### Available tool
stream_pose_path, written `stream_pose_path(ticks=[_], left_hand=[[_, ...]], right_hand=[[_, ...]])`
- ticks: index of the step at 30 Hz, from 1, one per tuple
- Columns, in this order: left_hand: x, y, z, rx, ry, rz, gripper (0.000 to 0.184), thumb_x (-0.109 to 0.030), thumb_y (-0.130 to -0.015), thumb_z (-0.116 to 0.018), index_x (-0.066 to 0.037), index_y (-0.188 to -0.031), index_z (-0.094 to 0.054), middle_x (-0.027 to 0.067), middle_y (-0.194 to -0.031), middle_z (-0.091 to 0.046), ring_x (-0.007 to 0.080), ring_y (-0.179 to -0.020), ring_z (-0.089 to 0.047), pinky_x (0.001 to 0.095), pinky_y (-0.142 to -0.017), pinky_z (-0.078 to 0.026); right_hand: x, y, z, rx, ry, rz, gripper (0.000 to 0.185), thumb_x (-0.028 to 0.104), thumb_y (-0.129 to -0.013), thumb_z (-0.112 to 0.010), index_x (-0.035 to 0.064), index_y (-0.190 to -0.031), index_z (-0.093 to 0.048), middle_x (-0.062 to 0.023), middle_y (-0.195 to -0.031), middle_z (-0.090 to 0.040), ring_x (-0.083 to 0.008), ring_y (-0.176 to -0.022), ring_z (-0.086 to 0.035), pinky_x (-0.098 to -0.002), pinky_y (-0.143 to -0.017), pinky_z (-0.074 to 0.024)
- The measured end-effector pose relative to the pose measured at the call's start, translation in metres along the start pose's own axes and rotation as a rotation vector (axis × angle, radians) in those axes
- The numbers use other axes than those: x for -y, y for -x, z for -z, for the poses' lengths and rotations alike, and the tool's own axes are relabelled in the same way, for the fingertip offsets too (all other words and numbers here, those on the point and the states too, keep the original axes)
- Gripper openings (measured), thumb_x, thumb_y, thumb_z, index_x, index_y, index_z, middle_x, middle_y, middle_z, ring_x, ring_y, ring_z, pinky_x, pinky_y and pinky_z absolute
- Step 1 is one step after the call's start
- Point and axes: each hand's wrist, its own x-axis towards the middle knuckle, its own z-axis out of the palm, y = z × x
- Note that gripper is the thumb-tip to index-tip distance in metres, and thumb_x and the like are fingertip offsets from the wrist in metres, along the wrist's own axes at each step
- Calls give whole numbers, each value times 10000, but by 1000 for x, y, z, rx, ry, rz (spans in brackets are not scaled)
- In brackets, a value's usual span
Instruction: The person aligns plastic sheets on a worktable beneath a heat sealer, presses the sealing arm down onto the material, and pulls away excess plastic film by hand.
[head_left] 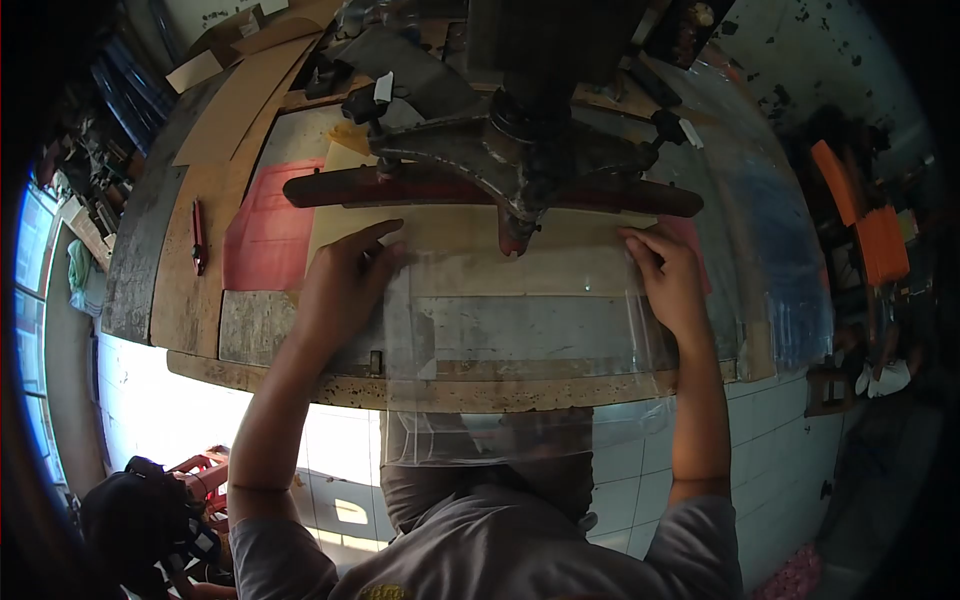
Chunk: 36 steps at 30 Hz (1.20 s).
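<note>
A clear plastic sheet (520, 345) lies over the front of the work surface, and its near end hangs past the wooden edge above my lap. My left hand (352, 270) is at the sheet's far left corner, thumb and fingers curled at the film. At the far right corner, my right hand (668, 268) pinches the film between thumb and forefinger. Just beyond both hands is a dark metal press head (515, 150) with a long red-edged bar (420, 190). Beneath the bar a yellowish sheet (460, 230) covers the surface. How firmly the left fingertips grip is hard to see.
A red sheet (268, 225) and a red cutter knife (197, 238) lie to the left. Cardboard pieces (245, 100) are at the back left. Bluish clear plastic (790, 260) drapes over the right edge. A dark bag-like object (130, 525) sits low on the left.
</note>
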Motion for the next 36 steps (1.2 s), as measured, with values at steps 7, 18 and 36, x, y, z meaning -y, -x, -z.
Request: stream_pose_path(ticks=[7, 18, 36], left_hand=[[3, -2, -5, -61, -45, -41, 344, -256, -998, -716, -30, -1257, -728, 110, -830, -688, 175, -694, -585, 342, -692, -510], [-1, -3, -3, -40, -82, -22, 344, -265, -1001, -703, -15, -1234, -742, 155, -880, -729, 198, -674, -609, 349, -687, -513], [4, -3, -1, -35, -107, -72, 299, -210, -991, -713, -27, -1226, -739, 159, -920, -739, 205, -732, -662, 361, -726, -543]], right_hand=[[4, -2, 2, 1, 47, -2, 190, 107, -1023, -672, 40, -1168, -776, -105, -993, -673, -240, -892, -678, -353, -812, -522], [7, -3, 3, 5, 60, -45, 193, 113, -1020, -677, 40, -1170, -775, -103, -973, -667, -235, -859, -665, -351, -784, -510], [2, -3, 2, 16, 162, 27, 225, 159, -1048, -654, 51, -1208, -769, -106, -1026, -673, -230, -945, -668, -323, -874, -503]])
